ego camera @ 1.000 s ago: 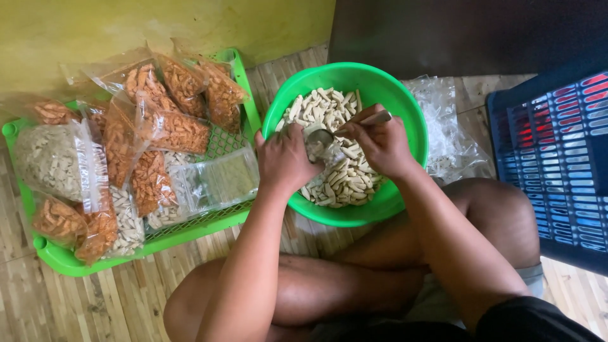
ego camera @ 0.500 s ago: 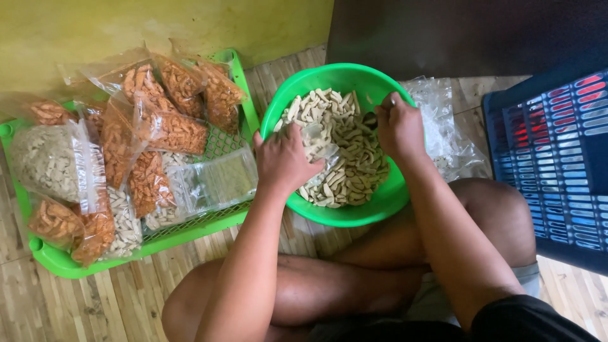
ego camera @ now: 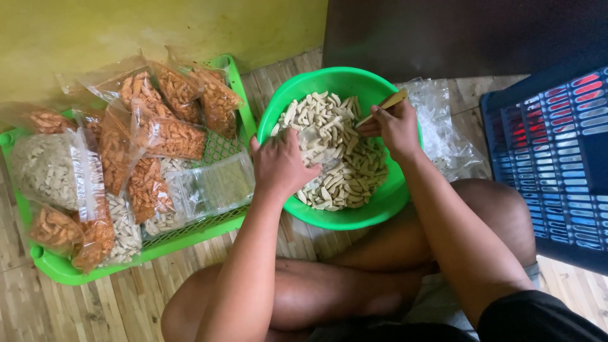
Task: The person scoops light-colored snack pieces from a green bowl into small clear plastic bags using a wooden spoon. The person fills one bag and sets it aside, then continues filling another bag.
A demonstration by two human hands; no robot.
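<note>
The green plastic basin point(ego camera: 380, 209) sits at centre frame, full of pale stick-shaped crackers point(ego camera: 342, 158). The right hand point(ego camera: 396, 126), at the basin's upper right rim, pinches a thin wooden-handled scoop point(ego camera: 382, 107) whose long axis slants from upper right down to lower left, into the heap. The left hand point(ego camera: 282, 164) lies on the basin's left side, fingers curled onto a clear plastic bag point(ego camera: 315, 140) resting on the crackers just to its right, between both hands. The green tray point(ego camera: 190, 237) of filled packets lies at left.
</note>
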